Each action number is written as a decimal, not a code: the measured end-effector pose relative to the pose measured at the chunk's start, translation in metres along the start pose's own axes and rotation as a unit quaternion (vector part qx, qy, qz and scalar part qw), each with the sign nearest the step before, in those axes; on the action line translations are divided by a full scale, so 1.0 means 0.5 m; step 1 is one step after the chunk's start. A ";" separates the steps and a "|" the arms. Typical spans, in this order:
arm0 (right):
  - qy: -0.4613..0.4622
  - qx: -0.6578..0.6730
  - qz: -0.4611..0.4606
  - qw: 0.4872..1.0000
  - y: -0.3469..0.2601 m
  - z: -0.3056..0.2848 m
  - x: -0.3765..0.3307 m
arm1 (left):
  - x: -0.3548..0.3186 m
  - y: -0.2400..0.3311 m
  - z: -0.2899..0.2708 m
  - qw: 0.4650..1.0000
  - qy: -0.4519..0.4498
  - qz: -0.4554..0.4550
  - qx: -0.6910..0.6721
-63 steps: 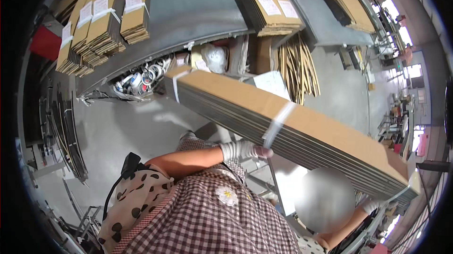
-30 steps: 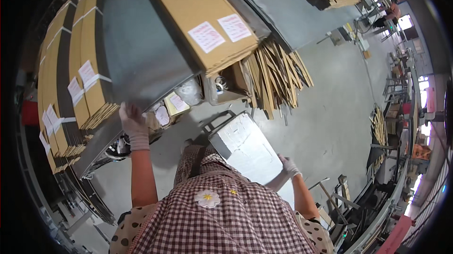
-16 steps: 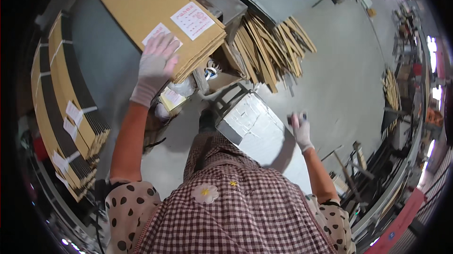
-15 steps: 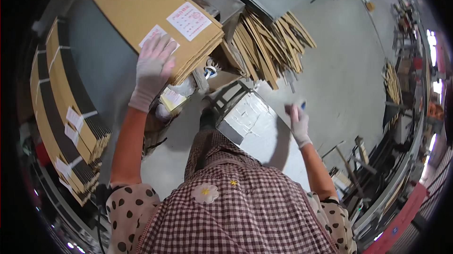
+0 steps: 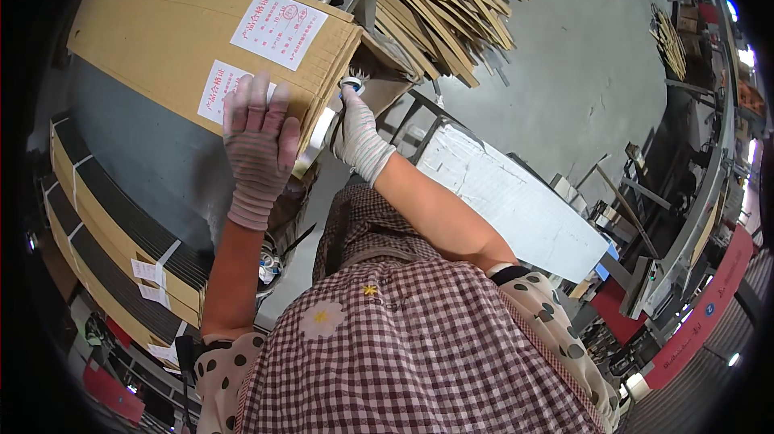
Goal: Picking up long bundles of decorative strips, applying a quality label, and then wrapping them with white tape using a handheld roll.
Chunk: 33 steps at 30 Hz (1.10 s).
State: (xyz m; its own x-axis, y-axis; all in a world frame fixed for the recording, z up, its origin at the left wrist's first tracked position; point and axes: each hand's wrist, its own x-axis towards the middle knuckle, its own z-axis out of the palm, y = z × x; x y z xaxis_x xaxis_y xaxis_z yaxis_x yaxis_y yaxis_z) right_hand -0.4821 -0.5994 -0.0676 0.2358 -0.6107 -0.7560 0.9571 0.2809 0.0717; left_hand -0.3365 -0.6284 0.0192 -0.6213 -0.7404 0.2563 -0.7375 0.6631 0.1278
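My left hand [image 5: 262,140], in a striped knit glove, lies flat on a stack of long brown cardboard pieces [image 5: 173,19]. Its fingers are stretched out and cover part of the lower white label [image 5: 216,93]. A second white label [image 5: 279,29] with red print sits above it. Past the stack's right end, my gloved right hand [image 5: 360,140] reaches forward, its fingers closed at a small white-and-blue ring, which looks like a roll of tape [image 5: 352,82]. Part of that grip is hidden by the hand itself.
An open carton [image 5: 391,83] stands beside the stack's end. Cardboard strips [image 5: 443,11] lie piled beyond it. A white-topped stool or bench [image 5: 504,192] is at my right. Strapped cardboard bundles [image 5: 121,216] stand to the left, by the grey tabletop [image 5: 137,120].
My right hand has swung from the right, over the white-topped bench, leftward to the ring by the carton. My left hand stays on the cardboard. The view has shifted.
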 end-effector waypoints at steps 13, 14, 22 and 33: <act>-0.002 -0.126 0.019 0.992 -0.074 -0.107 -0.132 | -0.030 0.188 -0.022 0.995 -0.002 -0.032 -0.090; -0.006 -0.175 0.010 0.985 -0.090 -0.107 -0.145 | -0.032 0.195 -0.023 0.995 0.013 -0.022 -0.096; -0.232 -0.766 -0.010 0.599 -0.313 0.023 -0.078 | -0.082 0.197 -0.005 0.564 0.285 -0.538 -0.558; -0.228 -0.793 0.170 0.539 -0.245 0.118 -0.090 | -0.023 0.219 0.052 0.366 0.286 -0.520 -0.717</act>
State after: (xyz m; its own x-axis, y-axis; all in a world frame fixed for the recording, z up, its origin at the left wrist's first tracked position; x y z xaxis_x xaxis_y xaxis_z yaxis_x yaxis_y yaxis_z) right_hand -0.6002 -0.6502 -0.0040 0.7148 -0.3412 -0.6105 -0.4168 0.4931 -0.7636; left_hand -0.4168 -0.5499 0.0053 0.2571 -0.8021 -0.5391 0.6544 -0.2660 0.7078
